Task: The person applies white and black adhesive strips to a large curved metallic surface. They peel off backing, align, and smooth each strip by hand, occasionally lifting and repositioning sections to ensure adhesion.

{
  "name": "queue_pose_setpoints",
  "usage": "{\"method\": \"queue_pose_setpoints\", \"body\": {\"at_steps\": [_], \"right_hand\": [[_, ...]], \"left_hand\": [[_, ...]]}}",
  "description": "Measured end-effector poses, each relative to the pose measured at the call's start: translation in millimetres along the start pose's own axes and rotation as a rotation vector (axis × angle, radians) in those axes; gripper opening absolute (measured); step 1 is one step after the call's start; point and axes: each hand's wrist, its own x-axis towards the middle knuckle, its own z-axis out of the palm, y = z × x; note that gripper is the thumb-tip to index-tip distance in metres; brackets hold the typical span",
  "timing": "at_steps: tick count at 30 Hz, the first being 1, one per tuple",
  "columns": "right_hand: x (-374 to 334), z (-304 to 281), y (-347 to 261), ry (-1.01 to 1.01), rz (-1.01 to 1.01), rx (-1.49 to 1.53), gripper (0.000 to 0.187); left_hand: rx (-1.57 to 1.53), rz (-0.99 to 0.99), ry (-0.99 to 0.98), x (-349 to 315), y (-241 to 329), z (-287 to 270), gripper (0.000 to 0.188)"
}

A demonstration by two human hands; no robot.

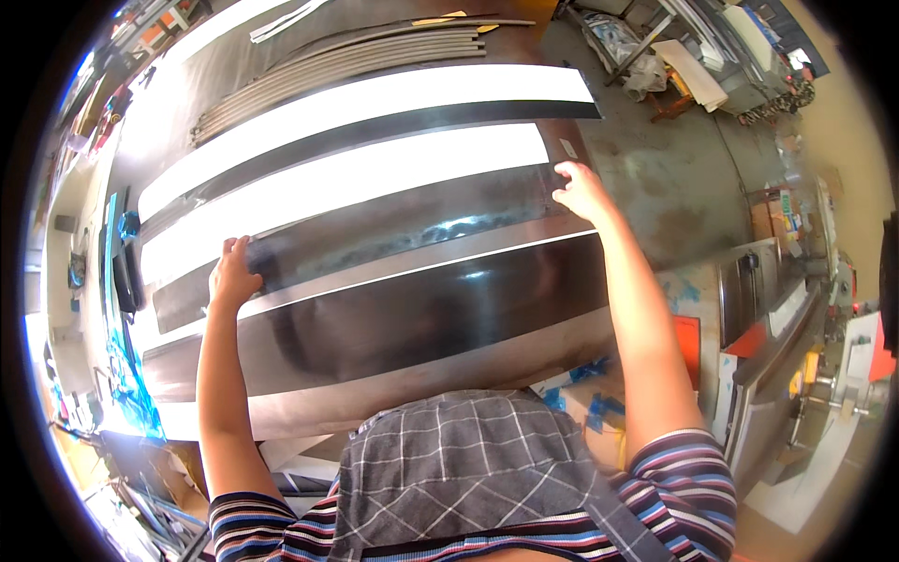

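My left hand (pixel 234 273) rests at the left part of a long dark glossy strip (pixel 393 220), near its border with a white strip (pixel 375 178). Its thumb stands apart from the fingers, and I see nothing held in it. Over by the right end of the same strips is my right hand (pixel 582 194), thumb and forefinger spread with a gap between them. Whether its fingertips touch the strip's corner I cannot tell. Closer to my body lies a wider dark glossy panel (pixel 449 304) with a thin white far edge.
Another white strip with a black band (pixel 393 122) lies farther back, before a bundle of grey rods (pixel 375 70). All rest on a large brown worktable (pixel 524 361). Blue plastic film (pixel 131 384) hangs at the left edge. At right are a machine (pixel 777 318) and a box (pixel 595 403).
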Motion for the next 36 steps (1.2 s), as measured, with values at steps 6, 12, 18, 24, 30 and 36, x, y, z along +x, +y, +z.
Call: {"method": "queue_pose_setpoints", "body": {"at_steps": [6, 12, 18, 24, 30, 36], "right_hand": [[33, -7, 2, -0.097, -0.04, -0.253, 0.046], [33, -20, 13, -0.183, -0.105, -0.341, 0.027], [23, -34, 12, -0.225, -0.106, -0.194, 0.029], [16, -36, 22, -0.206, -0.119, -0.266, 0.018], [-61, -73, -20, 0.273, -0.178, -0.318, 0.008], [-163, -9, 18, 0.583, 0.092, 0.23, 0.022]], "left_hand": [[0.006, -0.038, -0.004, -13, 25, 2, 0.071], [0.022, -0.075, -0.021, -11, 36, 7, 0.07], [-0.014, -0.047, 0.047, -4, 17, 9, 0.055], [-0.195, -0.037, 0.228, -1, -1, 11, 0.028], [-1.083, -0.235, 0.641, -52, -38, 26, 0.013], [-0.752, -0.652, 0.884, -120, 21, 101, 0.037]]}}
